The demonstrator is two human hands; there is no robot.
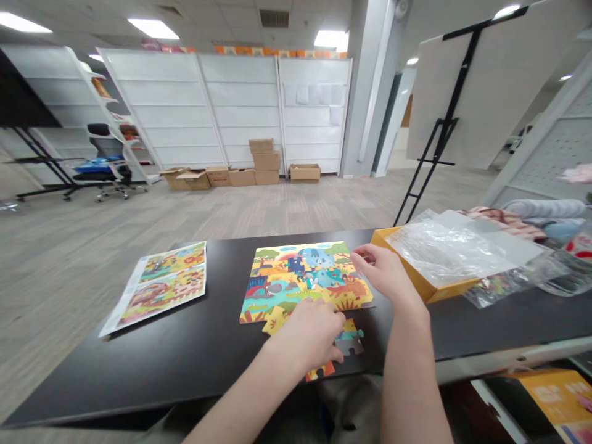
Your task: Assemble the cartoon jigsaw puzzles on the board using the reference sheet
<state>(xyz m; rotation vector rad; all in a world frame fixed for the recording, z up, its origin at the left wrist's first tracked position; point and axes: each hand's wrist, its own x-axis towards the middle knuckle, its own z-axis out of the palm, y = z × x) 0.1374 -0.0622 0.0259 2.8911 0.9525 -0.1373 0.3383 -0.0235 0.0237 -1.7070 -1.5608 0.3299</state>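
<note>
A colourful animal jigsaw puzzle [277, 287] lies on the black table [185, 351], with a dark blue patch [296, 265] near its upper middle. Over its lower edge is my left hand [314, 327], fingers bent above several loose pieces; whatever is under the palm is hidden. A yellow piece [274, 320] shows to the left of that hand, an orange piece [321, 371] below it, and grey-and-teal pieces [351, 342] to its right. At the puzzle's upper right corner, my right hand [377, 265] has thumb and fingertips close together; I cannot make out anything between them.
A printed picture sheet [173, 283] lies at the table's left. On the right stands a yellow box [428, 290] with clear plastic bags [462, 246] on it, and folded cloths [546, 213] behind. Cardboard boxes [266, 166] line the far shelving.
</note>
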